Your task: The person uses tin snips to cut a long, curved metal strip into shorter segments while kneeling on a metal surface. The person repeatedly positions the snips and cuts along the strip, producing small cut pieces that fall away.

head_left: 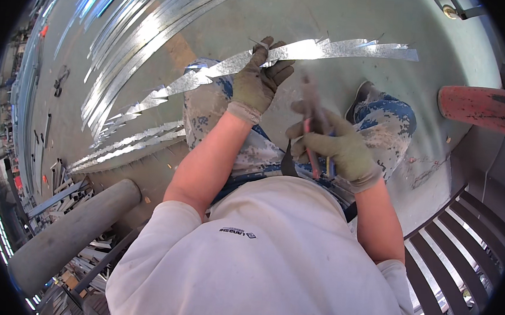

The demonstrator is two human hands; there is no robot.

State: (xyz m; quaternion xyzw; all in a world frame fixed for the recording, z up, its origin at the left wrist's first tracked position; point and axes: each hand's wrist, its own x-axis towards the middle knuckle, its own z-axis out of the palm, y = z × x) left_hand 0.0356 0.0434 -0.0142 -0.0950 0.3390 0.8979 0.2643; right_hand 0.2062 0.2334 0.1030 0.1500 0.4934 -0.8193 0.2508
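A long, shiny metal strip [342, 50] with notched, jagged edges stretches across in front of me, rising from lower left to right. Closed around its middle is my left hand [256, 83] in a dirty greenish work glove, the thumb and fingers on either side. My right hand [344, 146], gloved alike, grips a hand tool [311, 98] with red on its handle, apart from the strip. Motion blurs the tool's head, so its exact kind is unclear; it looks like pliers or snips. A bit of blue shows beside the right palm.
Several bright metal strips [138, 38] lie fanned at the upper left, with narrower notched strips [139, 141] below. A grey cylinder [77, 233] stands out at lower left beside metal offcuts. At right are a red rounded bar [478, 109] and dark slats [446, 282].
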